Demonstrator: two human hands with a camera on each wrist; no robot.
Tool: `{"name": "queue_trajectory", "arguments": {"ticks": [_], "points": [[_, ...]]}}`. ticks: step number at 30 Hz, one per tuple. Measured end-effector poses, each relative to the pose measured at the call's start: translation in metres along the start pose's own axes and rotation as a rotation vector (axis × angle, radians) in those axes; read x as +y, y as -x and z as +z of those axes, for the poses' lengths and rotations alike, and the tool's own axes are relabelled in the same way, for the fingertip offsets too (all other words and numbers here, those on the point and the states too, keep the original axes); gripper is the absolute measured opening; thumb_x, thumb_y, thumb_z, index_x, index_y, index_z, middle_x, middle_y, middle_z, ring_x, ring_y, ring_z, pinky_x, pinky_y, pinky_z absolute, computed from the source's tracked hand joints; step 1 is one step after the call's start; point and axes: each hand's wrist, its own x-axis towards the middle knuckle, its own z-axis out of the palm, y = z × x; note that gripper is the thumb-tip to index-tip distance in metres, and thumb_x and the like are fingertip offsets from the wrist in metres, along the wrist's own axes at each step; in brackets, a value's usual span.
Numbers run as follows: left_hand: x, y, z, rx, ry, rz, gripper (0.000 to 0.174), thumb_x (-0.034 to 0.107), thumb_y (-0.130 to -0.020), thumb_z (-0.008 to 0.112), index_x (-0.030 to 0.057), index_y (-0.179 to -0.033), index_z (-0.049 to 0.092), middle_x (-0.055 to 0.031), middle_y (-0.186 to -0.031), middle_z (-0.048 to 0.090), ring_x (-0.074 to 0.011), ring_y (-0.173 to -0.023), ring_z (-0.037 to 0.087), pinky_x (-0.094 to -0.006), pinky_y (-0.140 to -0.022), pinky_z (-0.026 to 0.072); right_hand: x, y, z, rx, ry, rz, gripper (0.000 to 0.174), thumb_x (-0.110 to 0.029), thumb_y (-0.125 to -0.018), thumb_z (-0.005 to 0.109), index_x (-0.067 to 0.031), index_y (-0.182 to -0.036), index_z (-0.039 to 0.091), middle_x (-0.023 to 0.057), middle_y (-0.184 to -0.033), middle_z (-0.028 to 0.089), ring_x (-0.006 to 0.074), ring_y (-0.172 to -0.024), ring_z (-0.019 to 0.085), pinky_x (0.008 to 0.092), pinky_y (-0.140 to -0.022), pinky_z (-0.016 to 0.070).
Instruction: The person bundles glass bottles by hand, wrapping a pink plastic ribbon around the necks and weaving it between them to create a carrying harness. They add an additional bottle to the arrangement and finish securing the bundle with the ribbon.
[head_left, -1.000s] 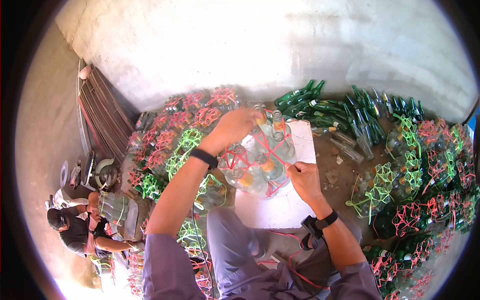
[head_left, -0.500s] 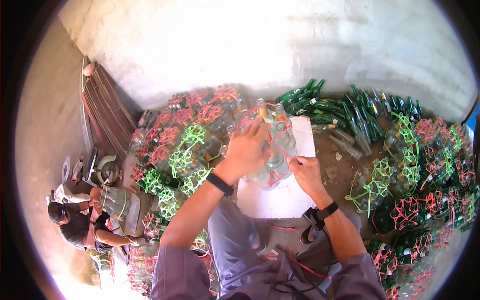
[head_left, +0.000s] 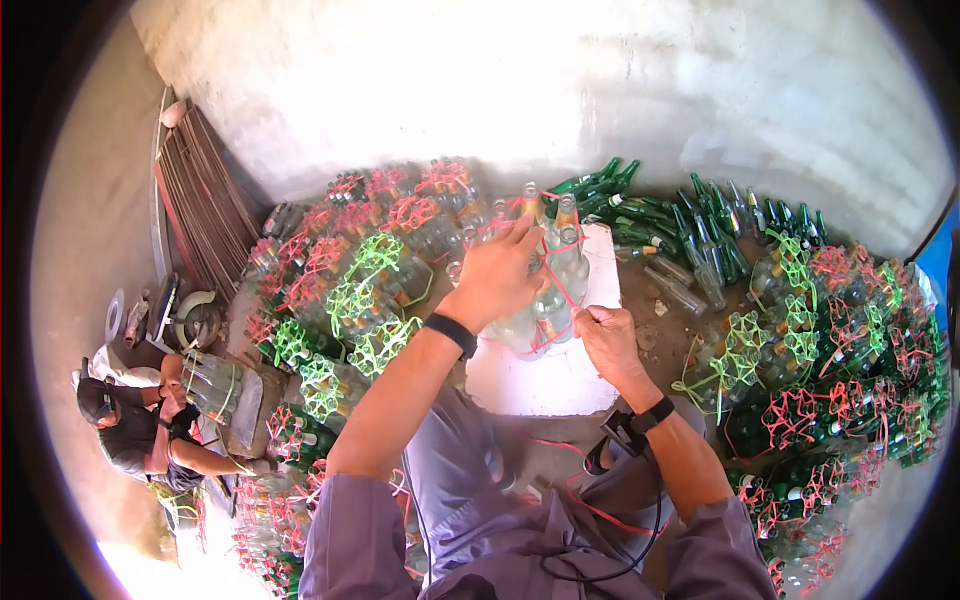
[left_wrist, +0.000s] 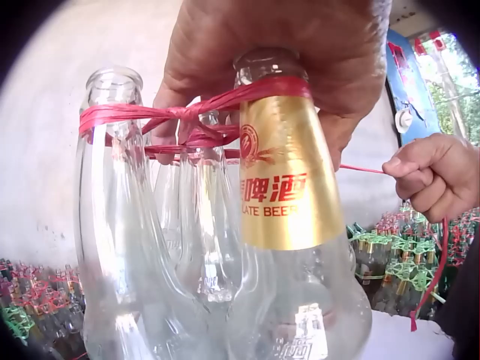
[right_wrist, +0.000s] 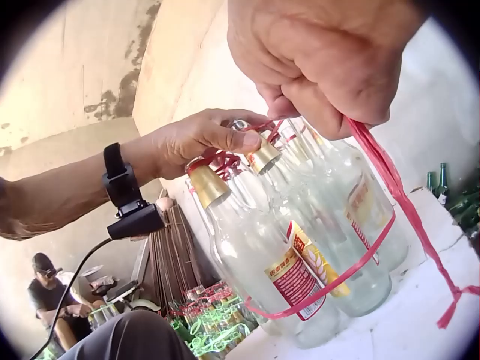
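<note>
Clear glass bottles (head_left: 568, 262), some with gold neck labels (left_wrist: 289, 176), stand bunched on a white board (head_left: 540, 385). Red twine (left_wrist: 184, 112) links their necks, and a strand circles their lower bodies in the right wrist view. My left hand (head_left: 498, 275) is over the bunch, thumb and fingers round a bottle neck, as the right wrist view shows of this hand (right_wrist: 202, 141). At the right side of the bunch, my right hand (head_left: 608, 345) pinches a taut strand with curled fingers; a loose red tail (right_wrist: 397, 195) hangs below this fist (right_wrist: 322, 64).
Bundles tied with green and red twine stand left (head_left: 375, 290) and right (head_left: 800, 300). Loose green bottles (head_left: 715, 225) lie by the wall (head_left: 400, 80). A person in a dark cap (head_left: 130, 430) sits at far left, near long brown strips (head_left: 205, 190).
My left hand has moved from the far side of the bunch back over its left part. My right hand keeps its pinch on the twine. The head view has shifted a little.
</note>
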Motion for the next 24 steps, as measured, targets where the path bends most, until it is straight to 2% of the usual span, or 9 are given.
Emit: {"name": "queue_trajectory", "arguments": {"ticks": [5, 8, 11, 13, 15, 16, 19, 22, 24], "points": [[0.003, 0.001, -0.002, -0.007, -0.037, -0.038, 0.073, 0.033, -0.077, 0.082, 0.0133, -0.143, 0.056, -0.0088, -0.157, 0.049, -0.0278, -0.130, 0.060, -0.0480, -0.100, 0.0535, 0.007, 0.005, 0.010, 0.017, -0.073, -0.007, 0.042, -0.018, -0.098, 0.063, 0.0021, -0.063, 0.053, -0.0047, -0.056, 0.038, 0.0050, -0.057, 0.034, 0.0300, -0.049, 0.0307], [-0.004, 0.000, 0.008, 0.058, -0.017, -0.010, 0.072, 0.032, -0.077, 0.082, 0.0147, -0.142, 0.057, -0.0083, -0.157, 0.048, -0.0281, -0.130, 0.060, -0.0468, -0.101, 0.0536, 0.002, 0.011, 0.010, 0.003, -0.178, 0.064, 0.040, -0.020, -0.099, 0.064, 0.0010, -0.065, 0.058, -0.0058, -0.058, 0.042, 0.0042, -0.058, 0.036, 0.0287, -0.050, 0.0312], [-0.001, 0.001, 0.006, 0.067, 0.061, -0.032, 0.064, 0.029, -0.077, 0.080, 0.0111, -0.135, 0.060, -0.0110, -0.155, 0.050, -0.0290, -0.126, 0.062, -0.0467, -0.097, 0.0555, -0.004, 0.012, -0.003, -0.039, -0.223, 0.200, 0.039, -0.023, -0.098, 0.065, 0.0005, -0.067, 0.062, -0.0061, -0.058, 0.046, 0.0044, -0.056, 0.040, 0.0277, -0.050, 0.0324], [0.001, 0.001, 0.003, 0.012, 0.049, -0.062, 0.064, 0.030, -0.077, 0.080, 0.0111, -0.135, 0.060, -0.0106, -0.154, 0.051, -0.0305, -0.125, 0.062, -0.0454, -0.097, 0.0556, 0.009, 0.009, -0.002, -0.035, -0.353, 0.189, 0.038, -0.025, -0.096, 0.067, -0.0004, -0.067, 0.065, -0.0050, -0.057, 0.049, 0.0042, -0.052, 0.041, 0.0267, -0.048, 0.0312], [-0.001, 0.001, 0.006, 0.064, 0.034, -0.022, 0.065, 0.030, -0.077, 0.081, 0.0120, -0.135, 0.060, -0.0103, -0.154, 0.051, -0.0313, -0.124, 0.063, -0.0459, -0.097, 0.0558, 0.015, 0.008, -0.005, -0.067, -0.452, 0.312, 0.037, -0.025, -0.095, 0.069, -0.0007, -0.068, 0.065, -0.0045, -0.056, 0.048, 0.0037, -0.047, 0.037, 0.0265, -0.044, 0.0275], [-0.002, 0.000, 0.006, 0.048, 0.033, -0.025, 0.065, 0.030, -0.077, 0.081, 0.0120, -0.135, 0.060, -0.0103, -0.154, 0.051, -0.0313, -0.124, 0.063, -0.0459, -0.097, 0.0558, 0.014, 0.008, -0.003, -0.047, -0.500, 0.381, 0.035, -0.024, -0.096, 0.069, -0.0017, -0.069, 0.064, -0.0057, -0.055, 0.045, 0.0024, -0.043, 0.032, 0.0255, -0.040, 0.0223], [0.001, 0.001, 0.007, 0.070, 0.053, -0.024, 0.063, 0.029, -0.077, 0.081, 0.0127, -0.134, 0.061, -0.0112, -0.153, 0.051, -0.0319, -0.124, 0.063, -0.0460, -0.097, 0.0558, 0.014, 0.007, -0.002, -0.082, -0.636, 0.439, 0.033, -0.024, -0.096, 0.070, -0.0023, -0.072, 0.064, -0.0068, -0.054, 0.043, 0.0029, -0.040, 0.031, 0.0245, -0.038, 0.0208], [0.004, 0.000, 0.005, 0.036, 0.062, -0.063, 0.068, 0.027, -0.076, 0.084, 0.0121, -0.138, 0.061, -0.0113, -0.152, 0.053, -0.0321, -0.129, 0.060, -0.0436, -0.103, 0.0522, 0.014, 0.006, -0.004, -0.088, -0.678, 0.489, 0.031, -0.024, -0.096, 0.070, -0.0031, -0.074, 0.063, -0.0068, -0.054, 0.042, 0.0029, -0.039, 0.030, 0.0239, -0.037, 0.0207], [0.003, 0.001, 0.007, 0.138, 0.024, 0.044, 0.067, 0.025, -0.073, 0.086, 0.0117, -0.135, 0.064, -0.0145, -0.147, 0.057, -0.0339, -0.124, 0.063, -0.0449, -0.101, 0.0524, 0.018, 0.009, -0.007, -0.108, -0.700, 0.498, 0.030, -0.023, -0.096, 0.070, -0.0032, -0.075, 0.063, -0.0058, -0.056, 0.045, 0.0028, -0.040, 0.031, 0.0238, -0.037, 0.0214]]}}
